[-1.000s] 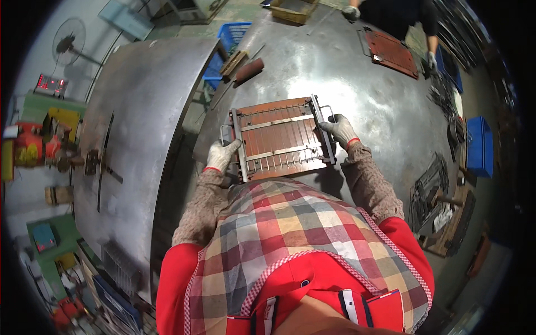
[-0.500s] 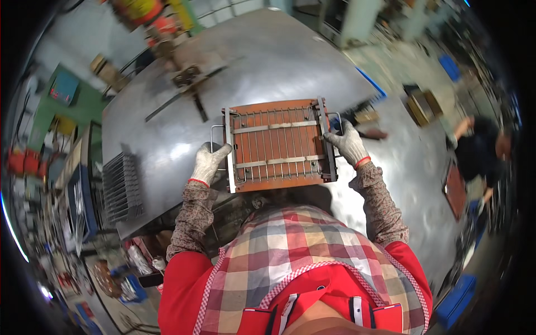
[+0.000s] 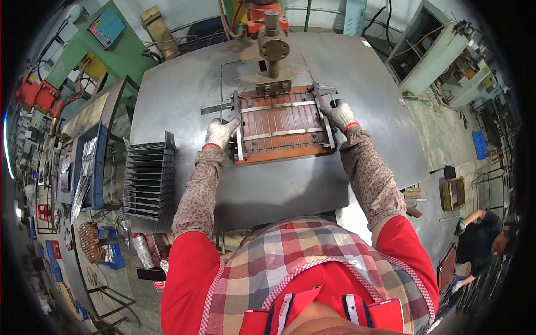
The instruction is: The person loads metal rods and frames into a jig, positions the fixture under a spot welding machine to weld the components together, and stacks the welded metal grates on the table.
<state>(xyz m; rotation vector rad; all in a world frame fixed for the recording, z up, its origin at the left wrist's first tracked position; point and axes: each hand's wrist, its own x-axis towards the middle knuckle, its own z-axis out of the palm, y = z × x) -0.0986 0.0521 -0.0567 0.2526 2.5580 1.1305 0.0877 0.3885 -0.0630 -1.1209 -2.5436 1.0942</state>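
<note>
A reddish-brown board jig (image 3: 287, 154) with metal side rails carries a wire rack (image 3: 273, 120) of thin parallel rods and two flat cross strips. My gloved left hand (image 3: 221, 133) is closed round the wire handle at the jig's left side. On the opposite side, my gloved right hand (image 3: 339, 115) grips the right handle, thumb towards the rail. The jig lies over the metal table (image 3: 268, 190), and its far edge reaches the electrode head (image 3: 273, 86) of a spot-welding machine, which hides part of that edge.
Several finished-looking wire racks (image 3: 148, 181) stand in a stack at the table's left edge. Further left is a blue crate (image 3: 92, 167) of metal parts. A green machine cabinet (image 3: 92, 53) stands at the far left. Another person (image 3: 486, 237) works at the right.
My hands have carried the jig away from my body to the electrode head. My view has turned, so the welding machine now appears straight ahead.
</note>
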